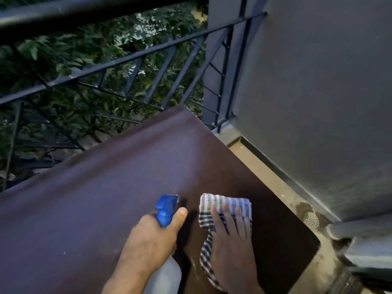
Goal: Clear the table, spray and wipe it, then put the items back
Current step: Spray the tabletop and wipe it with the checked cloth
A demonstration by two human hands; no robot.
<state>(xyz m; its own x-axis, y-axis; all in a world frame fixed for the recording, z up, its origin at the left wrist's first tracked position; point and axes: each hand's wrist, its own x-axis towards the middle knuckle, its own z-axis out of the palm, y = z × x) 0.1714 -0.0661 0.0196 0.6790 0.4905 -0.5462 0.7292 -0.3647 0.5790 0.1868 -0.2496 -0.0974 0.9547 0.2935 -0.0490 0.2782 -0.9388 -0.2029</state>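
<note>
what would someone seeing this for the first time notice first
Probably the blue-headed spray bottle low in the centre, held by the left hand over the dark brown table. Just right of it, the right hand presses flat on a striped and checked cloth lying on the tabletop. Behind the table, a dark metal railing with leaves beyond fills the upper left.

the left hand (152, 236) grips a spray bottle (165, 270) by its neck, thumb lying along the blue trigger head (166, 209), nozzle pointing away over the dark brown surface (106, 187). just beside it, the right hand (231, 240) presses flat, fingers straight, on a blue-and-white striped cloth (224, 203) lying on the surface near its right edge. beyond the far edge stands a dark metal railing (127, 58) with green leaves behind; a grey wall (318, 92) rises at right above a tan floor with a round drain (311, 219).
</note>
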